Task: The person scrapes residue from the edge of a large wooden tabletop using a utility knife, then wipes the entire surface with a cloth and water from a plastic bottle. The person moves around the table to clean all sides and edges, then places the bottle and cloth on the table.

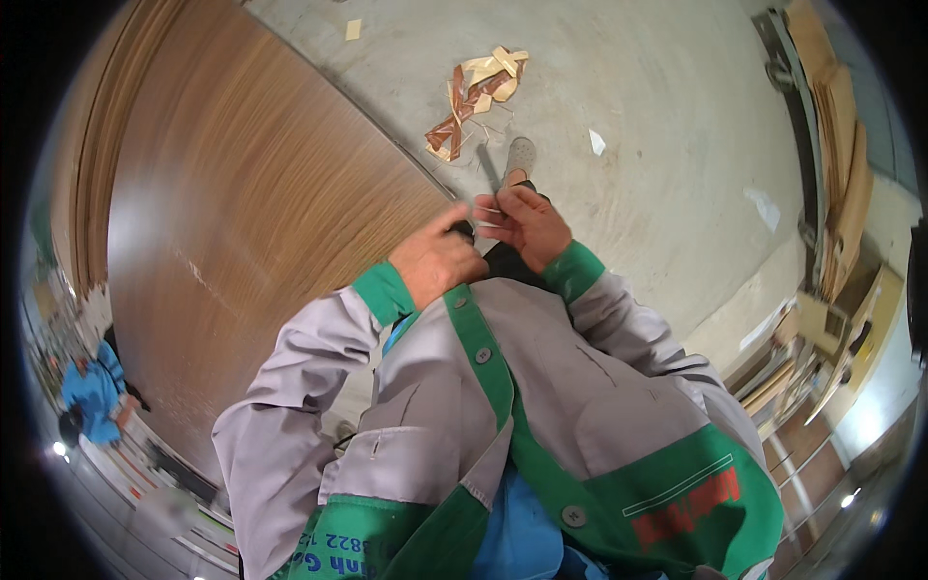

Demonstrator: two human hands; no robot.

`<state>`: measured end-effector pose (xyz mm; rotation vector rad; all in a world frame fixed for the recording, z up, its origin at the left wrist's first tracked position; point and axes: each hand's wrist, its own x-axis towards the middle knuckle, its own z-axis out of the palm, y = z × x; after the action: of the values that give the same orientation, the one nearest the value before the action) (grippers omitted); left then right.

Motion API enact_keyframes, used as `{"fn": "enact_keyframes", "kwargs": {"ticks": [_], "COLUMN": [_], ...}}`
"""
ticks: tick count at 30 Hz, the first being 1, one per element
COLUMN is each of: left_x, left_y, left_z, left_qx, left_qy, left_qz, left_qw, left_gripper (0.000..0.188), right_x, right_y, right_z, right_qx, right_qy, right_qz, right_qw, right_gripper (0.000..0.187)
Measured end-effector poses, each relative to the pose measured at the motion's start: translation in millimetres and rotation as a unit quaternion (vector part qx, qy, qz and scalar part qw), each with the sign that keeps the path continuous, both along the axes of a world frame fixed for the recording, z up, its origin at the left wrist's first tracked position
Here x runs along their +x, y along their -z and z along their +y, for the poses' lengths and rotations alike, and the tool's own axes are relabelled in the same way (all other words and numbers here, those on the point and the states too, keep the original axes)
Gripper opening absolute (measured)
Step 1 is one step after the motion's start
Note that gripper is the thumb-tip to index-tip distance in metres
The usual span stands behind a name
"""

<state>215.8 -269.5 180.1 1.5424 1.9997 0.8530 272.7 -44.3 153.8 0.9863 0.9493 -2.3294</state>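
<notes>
- Grey-and-green work jacket [541,367] fills my near view.
- Right hand [532,224]: fingers apparently pinching a grey flat strip [487,166], others spread. Left hand [425,263]: fingers curled; I can't tell on what.
- I judge the strip is being positioned; that calls for steady fingers.
- Wood-grain panel [271,193] left; brown scraps [474,99] on concrete floor [657,126].

A workshop, seemingly for woodwork, is showing itself: wood-grain panels [271,193] are lying stacked, scraps [478,101] are littering the grey floor [667,126], brown sheets [843,145] are standing at right, and pale strips [770,394] are lying nearby.
</notes>
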Motion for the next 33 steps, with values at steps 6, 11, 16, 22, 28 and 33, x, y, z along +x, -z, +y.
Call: {"fn": "enact_keyframes", "kwargs": {"ticks": [6,11,16,22,28,33], "left_x": [-54,-102,-107,-113,-108,-108], "left_y": [-23,-3,-19,-6,-7,-3], "left_z": [-2,10,43,35,46,41], "left_qx": [0.073,-0.132,-0.339,-0.291,-0.305,-0.309], "left_qy": [-0.252,-0.135,-0.109,-0.179,-0.152,-0.165], "left_qz": [0.145,0.196,0.106,0.003,0.133,0.178], "left_qw": [0.954,0.962,0.928,0.94,0.931,0.92], "left_gripper": [0.036,0.052,0.059,0.062,0.061,0.061], "right_x": [24,15,13,14,0,-6], "right_y": [15,24,31,21,29,38], "right_z": [-60,-91,-105,-106,-100,-96], "right_qx": [-0.08,-0.017,0.041,-0.019,0.016,0.017], "right_qy": [0.078,0.107,0.145,0.186,0.158,0.152], "right_qz": [0.08,0.109,0.084,0.078,0.049,0.056], "right_qw": [0.991,0.988,0.985,0.979,0.986,0.987], "right_gripper": [0.026,0.023,0.025,0.023,0.021,0.02]}}
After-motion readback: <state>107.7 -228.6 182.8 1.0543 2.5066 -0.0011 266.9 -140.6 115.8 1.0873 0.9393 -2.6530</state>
